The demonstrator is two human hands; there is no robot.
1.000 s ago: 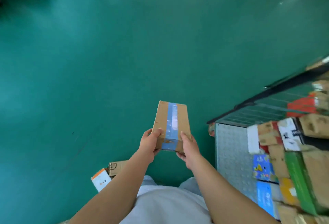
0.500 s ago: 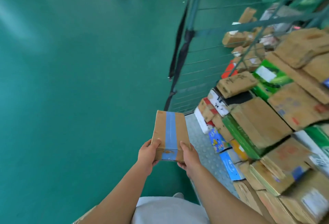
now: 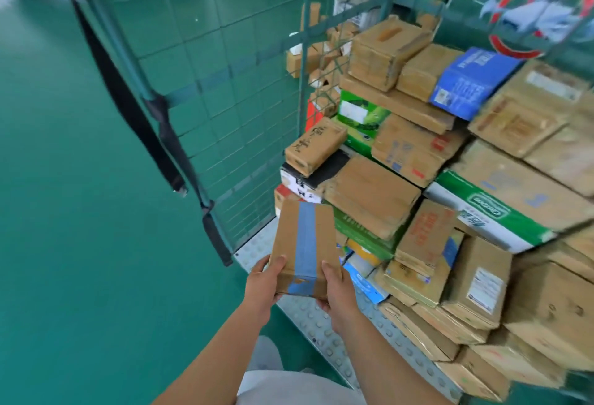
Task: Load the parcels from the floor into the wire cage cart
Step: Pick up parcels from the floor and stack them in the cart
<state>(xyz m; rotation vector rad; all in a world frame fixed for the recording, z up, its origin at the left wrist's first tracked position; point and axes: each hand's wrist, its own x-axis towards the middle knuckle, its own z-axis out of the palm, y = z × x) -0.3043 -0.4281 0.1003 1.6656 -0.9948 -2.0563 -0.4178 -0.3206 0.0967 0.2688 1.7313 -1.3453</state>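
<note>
Held parcel (image 3: 303, 245): brown cardboard, one blue tape stripe down its middle. Floor (image 3: 80, 195): plain teal-green; wire cage cart (image 3: 225, 60) mesh green, its base plate (image 3: 324, 337) grey with raised dots. Stacked parcels (image 3: 418, 179), right of frame: mostly brown, some green-and-white, one blue.

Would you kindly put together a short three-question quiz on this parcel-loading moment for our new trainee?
1. True or false: both hands hold the taped parcel.
2. What colour is the tape along the parcel's top? A) red B) blue C) yellow
3. Fill in: the parcel is held above the cart's studded metal ____, not yet set on the stack.

Key:
1. True: the left hand and right hand grip its near end.
2. B.
3. Floor, in front of the stacked parcels.
</note>
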